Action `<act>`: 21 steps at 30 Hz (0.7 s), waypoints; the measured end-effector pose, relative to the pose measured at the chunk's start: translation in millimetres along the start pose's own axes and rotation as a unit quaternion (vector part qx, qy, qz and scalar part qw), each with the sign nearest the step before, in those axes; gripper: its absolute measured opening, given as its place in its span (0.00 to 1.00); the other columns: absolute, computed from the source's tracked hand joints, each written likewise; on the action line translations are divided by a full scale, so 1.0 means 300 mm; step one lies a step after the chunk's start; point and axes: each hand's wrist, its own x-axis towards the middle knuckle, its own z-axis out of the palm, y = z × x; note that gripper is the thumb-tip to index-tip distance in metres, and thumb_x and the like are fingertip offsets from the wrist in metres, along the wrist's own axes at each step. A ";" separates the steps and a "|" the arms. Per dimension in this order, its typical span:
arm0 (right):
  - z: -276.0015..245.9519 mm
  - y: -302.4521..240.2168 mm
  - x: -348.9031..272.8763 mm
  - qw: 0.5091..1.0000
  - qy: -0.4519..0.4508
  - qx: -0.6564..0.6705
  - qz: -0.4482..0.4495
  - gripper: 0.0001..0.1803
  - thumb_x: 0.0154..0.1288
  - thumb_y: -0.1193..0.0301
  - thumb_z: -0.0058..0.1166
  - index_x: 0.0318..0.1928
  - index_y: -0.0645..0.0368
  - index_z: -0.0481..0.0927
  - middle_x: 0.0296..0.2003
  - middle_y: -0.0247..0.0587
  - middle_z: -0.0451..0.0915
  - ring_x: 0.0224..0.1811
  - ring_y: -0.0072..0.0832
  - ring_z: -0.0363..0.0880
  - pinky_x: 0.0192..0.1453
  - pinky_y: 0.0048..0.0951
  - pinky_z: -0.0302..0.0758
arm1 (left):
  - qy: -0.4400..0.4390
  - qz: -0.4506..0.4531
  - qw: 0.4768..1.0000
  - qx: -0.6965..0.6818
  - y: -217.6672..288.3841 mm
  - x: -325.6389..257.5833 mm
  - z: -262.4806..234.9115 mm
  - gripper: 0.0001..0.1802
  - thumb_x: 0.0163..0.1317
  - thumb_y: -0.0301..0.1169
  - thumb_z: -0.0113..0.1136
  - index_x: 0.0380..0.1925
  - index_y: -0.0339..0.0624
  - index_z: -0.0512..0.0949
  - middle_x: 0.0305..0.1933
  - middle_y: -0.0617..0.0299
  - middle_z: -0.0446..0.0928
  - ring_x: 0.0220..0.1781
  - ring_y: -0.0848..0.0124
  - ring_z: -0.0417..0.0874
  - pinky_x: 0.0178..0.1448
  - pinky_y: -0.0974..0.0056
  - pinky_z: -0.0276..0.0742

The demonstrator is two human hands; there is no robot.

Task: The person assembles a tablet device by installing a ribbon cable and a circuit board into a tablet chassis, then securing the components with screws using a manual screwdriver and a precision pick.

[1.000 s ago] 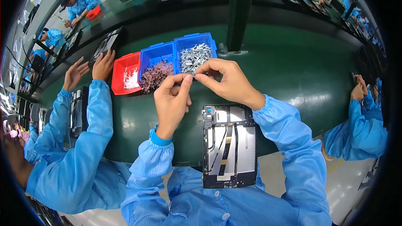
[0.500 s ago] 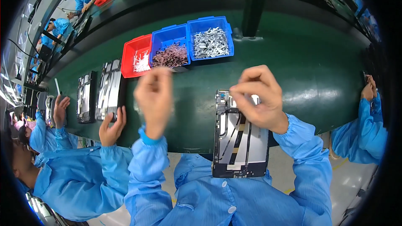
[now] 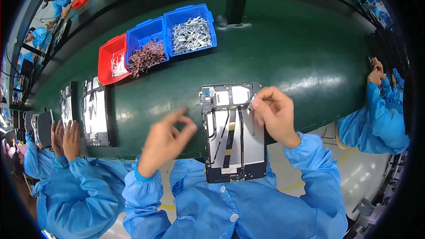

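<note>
An opened tablet [image 3: 248,150] lies in front of me over the table's near edge, its inner frame, black ribbon cables and pale panel exposed. At its upper right side, my right hand [image 3: 278,116] is closed in a pinch on a small silvery part [image 3: 252,102]; its exact kind is too small to make out. My left hand [image 3: 167,140] hovers left of the tablet, somewhat blurred, thumb and forefinger apart with nothing visible between them.
Beyond my left hand stand a red bin [image 3: 105,57] of white strips, a blue bin [image 3: 133,40] of brownish small parts and a blue bin [image 3: 179,13] of silvery parts. Another opened tablet [image 3: 95,115] lies left, near a co-worker's hands [image 3: 71,139]. A dark post [image 3: 237,0] rises behind.
My left hand has come down from near the bins toward the tablet, its fingers spreading. My right hand has drawn to the tablet's right side. The whole view has shifted.
</note>
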 end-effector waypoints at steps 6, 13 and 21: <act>0.027 0.097 -0.059 0.987 0.045 -0.043 -0.151 0.04 0.68 0.79 0.57 0.39 0.66 0.75 0.30 0.30 0.76 0.26 0.07 0.69 0.27 0.12 0.63 | -0.068 -0.085 0.952 -0.288 0.014 -0.040 0.104 0.39 0.61 0.30 0.69 0.65 0.22 0.61 0.30 0.64 0.76 0.22 0.82 0.74 0.25 0.73 0.67; 0.015 0.099 -0.057 0.991 0.044 -0.021 -0.122 0.04 0.67 0.81 0.56 0.38 0.67 0.75 0.26 0.29 0.77 0.25 0.07 0.69 0.26 0.11 0.62 | -0.078 -0.171 0.904 -0.385 0.050 0.012 0.127 0.32 0.59 0.32 0.72 0.56 0.29 0.64 0.27 0.68 0.77 0.25 0.84 0.76 0.20 0.78 0.58; 0.034 0.078 -0.051 0.993 0.024 -0.011 -0.118 0.04 0.68 0.80 0.57 0.38 0.67 0.75 0.27 0.32 0.79 0.28 0.10 0.75 0.28 0.13 0.68 | -0.210 -0.207 0.904 -0.310 0.103 0.017 0.131 0.17 0.64 0.39 0.66 0.46 0.39 0.82 0.35 0.64 0.81 0.34 0.80 0.79 0.30 0.73 0.73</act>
